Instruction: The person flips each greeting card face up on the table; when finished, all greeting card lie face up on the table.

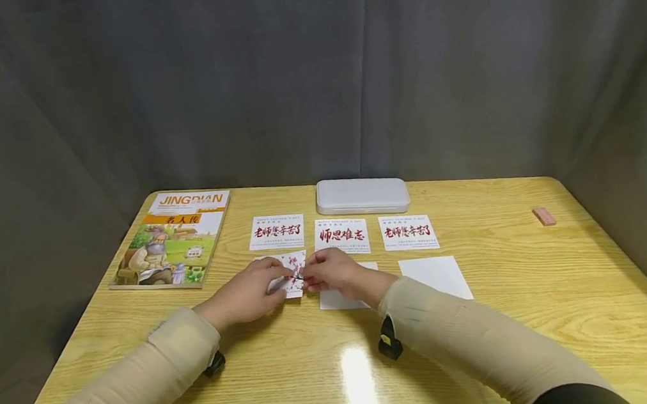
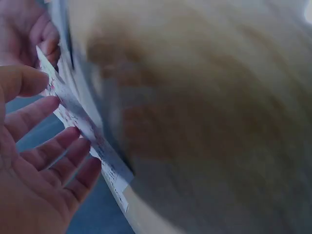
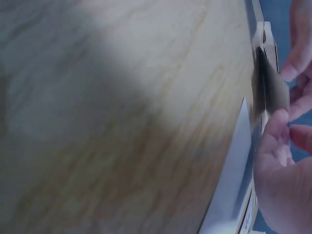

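A small white card [image 1: 295,286] with a pink blossom print is held low over the front of the table, between the two hands. My left hand [image 1: 250,292] holds its left part, thumb toward the near edge and fingers across the printed face. In the left wrist view these fingers [image 2: 73,139] lie slightly bent along the tilted card [image 2: 80,114]. My right hand [image 1: 335,271] pinches the card's right edge between thumb and fingers, close to the left fingertips. The right wrist view shows the card's dark underside [image 3: 275,87]. Beneath my right hand lies a blank white card [image 1: 338,300], partly covered.
Three cards with red characters, a left one [image 1: 276,232], middle one [image 1: 342,237] and right one [image 1: 409,233], lie in a row. Behind them sits a white case [image 1: 362,195]. A book [image 1: 171,241] lies left; another blank card [image 1: 436,277] and a pink eraser [image 1: 544,216] lie right.
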Available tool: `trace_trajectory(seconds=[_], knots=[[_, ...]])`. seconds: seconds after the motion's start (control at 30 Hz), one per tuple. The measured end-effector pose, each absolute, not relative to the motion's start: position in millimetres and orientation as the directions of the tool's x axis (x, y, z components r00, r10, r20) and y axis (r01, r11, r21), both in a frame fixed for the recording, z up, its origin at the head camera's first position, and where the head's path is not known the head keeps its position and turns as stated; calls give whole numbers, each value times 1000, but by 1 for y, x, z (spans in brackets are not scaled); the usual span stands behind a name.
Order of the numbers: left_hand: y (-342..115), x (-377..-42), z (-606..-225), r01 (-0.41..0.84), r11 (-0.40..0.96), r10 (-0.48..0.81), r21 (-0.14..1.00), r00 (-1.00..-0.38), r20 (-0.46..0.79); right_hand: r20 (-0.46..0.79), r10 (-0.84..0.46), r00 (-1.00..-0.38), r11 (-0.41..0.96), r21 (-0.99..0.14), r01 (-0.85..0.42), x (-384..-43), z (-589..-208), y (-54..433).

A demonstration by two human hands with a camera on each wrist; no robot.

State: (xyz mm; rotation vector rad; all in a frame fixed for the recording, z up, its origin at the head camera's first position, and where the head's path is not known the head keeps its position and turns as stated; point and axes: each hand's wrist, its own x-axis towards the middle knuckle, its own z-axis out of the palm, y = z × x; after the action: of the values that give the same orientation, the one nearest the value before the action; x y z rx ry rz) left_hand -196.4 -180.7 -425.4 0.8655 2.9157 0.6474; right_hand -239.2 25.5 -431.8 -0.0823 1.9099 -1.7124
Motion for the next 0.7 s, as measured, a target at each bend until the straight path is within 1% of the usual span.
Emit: trace_trajectory(seconds=[0.17, 0.43, 0.57, 0.7], knots=[[-179, -196, -431, 542, 792, 553, 279, -832, 48, -398, -419, -816, 201, -917, 344, -238, -431, 26], [-176, -195, -430, 528, 815, 542, 237, -840, 8, -360, -445, -820, 195, -932, 304, -236, -422, 40], [-174, -194, -429, 520, 823, 535, 228, -845, -5, -325, -436, -839, 169, -945, 279, -237, -413, 65], [-172, -194, -425, 523, 824, 535, 219, -845, 5, -310, -394, -865, 181, -949, 257, -237, -407, 98]])
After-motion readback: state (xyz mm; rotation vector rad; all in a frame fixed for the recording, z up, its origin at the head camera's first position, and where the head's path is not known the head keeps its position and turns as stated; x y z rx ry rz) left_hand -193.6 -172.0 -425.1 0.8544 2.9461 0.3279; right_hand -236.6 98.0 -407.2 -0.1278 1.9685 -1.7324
